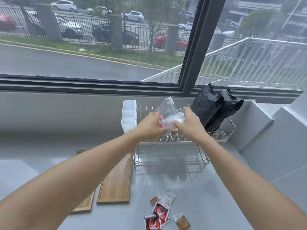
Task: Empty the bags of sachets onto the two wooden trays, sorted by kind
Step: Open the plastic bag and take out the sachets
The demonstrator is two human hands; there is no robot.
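Observation:
My left hand and my right hand both grip a clear plastic bag of sachets above the top tier of a wire dish rack; red and white sachets show through it. Two empty wooden trays lie on the grey counter: one in the open, the other mostly hidden under my left forearm. Several loose sachets, red-black, white and brown, lie scattered on the counter near the front.
A black plastic bag stands in the rack's right end. A white plastic cutlery holder hangs on the rack's left side. The window sill and wall run behind the rack. A raised ledge borders the counter on the right.

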